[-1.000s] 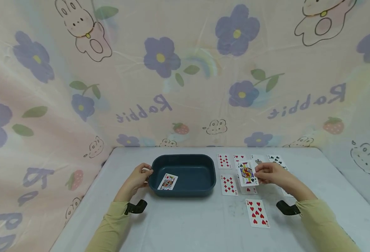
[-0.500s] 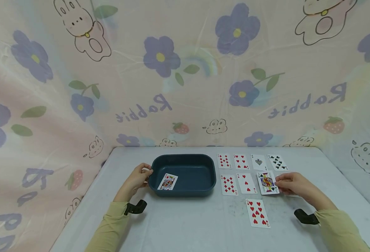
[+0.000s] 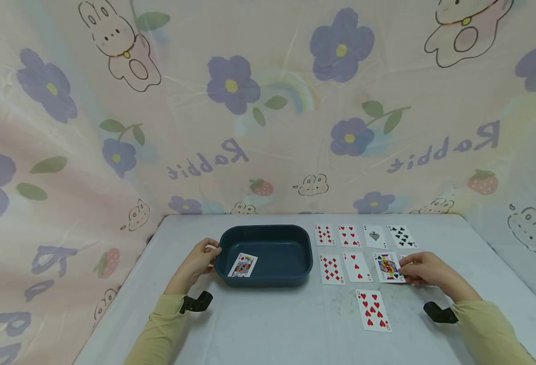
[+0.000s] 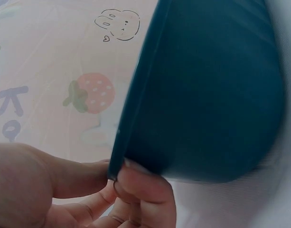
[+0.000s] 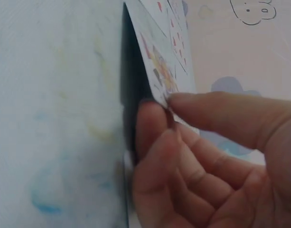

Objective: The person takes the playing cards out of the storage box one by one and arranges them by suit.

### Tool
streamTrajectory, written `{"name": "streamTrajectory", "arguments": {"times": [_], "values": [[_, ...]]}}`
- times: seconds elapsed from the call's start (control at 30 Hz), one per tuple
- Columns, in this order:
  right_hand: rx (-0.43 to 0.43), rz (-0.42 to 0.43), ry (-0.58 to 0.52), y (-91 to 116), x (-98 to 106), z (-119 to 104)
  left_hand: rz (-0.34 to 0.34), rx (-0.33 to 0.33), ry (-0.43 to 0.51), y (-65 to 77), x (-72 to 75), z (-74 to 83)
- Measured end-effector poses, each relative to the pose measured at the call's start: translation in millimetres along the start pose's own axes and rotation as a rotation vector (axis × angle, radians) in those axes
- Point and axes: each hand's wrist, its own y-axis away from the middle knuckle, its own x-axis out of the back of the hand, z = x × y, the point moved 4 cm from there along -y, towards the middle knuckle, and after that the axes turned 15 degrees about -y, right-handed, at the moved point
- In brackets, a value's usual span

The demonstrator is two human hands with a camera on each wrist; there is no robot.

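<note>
My left hand (image 3: 198, 263) pinches the left rim of a dark teal plastic basin (image 3: 268, 280), thumb on top and fingers underneath in the left wrist view. A face card (image 3: 243, 265) lies face up inside the basin. To the right, my right hand (image 3: 429, 274) pinches the right edge of a jack of spades playing card (image 3: 388, 267) between thumb and fingers. In the right wrist view the jack (image 5: 157, 66) tilts, its near edge raised off the table. Another card, mostly hidden, lies under or behind the right hand.
Beside the basin, several face-up cards form two rows, including the ten of diamonds (image 3: 332, 269), three of hearts (image 3: 357, 267) and ace of spades (image 3: 375, 236). A lone heart card (image 3: 373, 311) lies nearer. A printed curtain (image 3: 268, 126) stands behind the table.
My right hand has carried the jack rightward and down, from above the three of hearts to the spot beside it. The left hand stays on the basin's rim.
</note>
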Motion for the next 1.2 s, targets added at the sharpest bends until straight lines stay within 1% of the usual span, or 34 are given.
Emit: {"name": "streamTrajectory", "arguments": {"times": [0.1,0.2,0.47,0.73,0.87,0.97,1.1,1.2], "values": [[-0.007,0.007,0.006,1,-2,-1,0.000,0.001,0.002,0.7,-0.2,-1.0],[0.008,0.001,0.018,2,-4,-3,-0.002,0.000,0.002,0.9,-0.4,-2.0],[0.025,0.034,0.022,7,-3,-8,-0.003,-0.003,0.003,1.5,-0.3,-3.9],[0.064,0.033,0.074,10,-3,-24,0.002,-0.006,0.009,2.5,0.3,-4.6],[0.119,0.005,0.063,11,-11,-40,0.001,-0.004,0.010,2.7,1.1,-4.2],[0.167,-0.036,0.039,12,-21,-57,0.000,0.001,0.010,2.3,1.8,-3.7],[0.234,-0.105,0.019,8,-39,-86,-0.005,0.005,0.009,0.6,1.4,-2.9],[0.292,-0.177,0.003,5,-56,-111,-0.011,0.003,0.013,-1.0,-0.4,-1.0]]}}
